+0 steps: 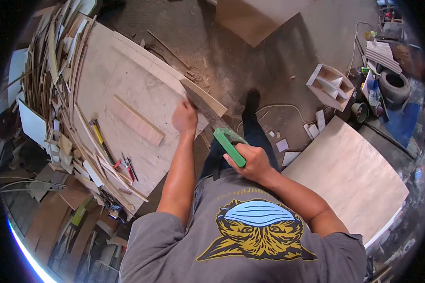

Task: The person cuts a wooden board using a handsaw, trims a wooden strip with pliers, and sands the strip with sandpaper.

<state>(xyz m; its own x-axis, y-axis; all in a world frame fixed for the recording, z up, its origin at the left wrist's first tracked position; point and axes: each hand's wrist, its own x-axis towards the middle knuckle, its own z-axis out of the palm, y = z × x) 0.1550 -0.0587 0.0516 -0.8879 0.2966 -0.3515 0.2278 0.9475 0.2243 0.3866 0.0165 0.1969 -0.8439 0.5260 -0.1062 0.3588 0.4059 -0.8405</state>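
My right hand [251,162] is wrapped round the green handle of a handsaw [228,145]. The saw's dark blade slants up and left across a long, narrow wooden board [151,60], whose end sticks out past the edge of a broad plywood sheet [97,75]. Close by the blade, over the sheet, is my left hand [185,117]. It is slightly blurred, with its fingers curled in; whether they grip anything is hidden. A shorter wooden strip [136,123] lies on the sheet to the left of that hand.
Offcuts [56,70] are heaped along the sheet's left side. A yellow-and-black hammer [100,139] and red-handled pliers [128,169] lie near them. On the floor at right are a wooden box [329,86], a tyre [394,87], a large pale panel [352,177] and a cable [288,105].
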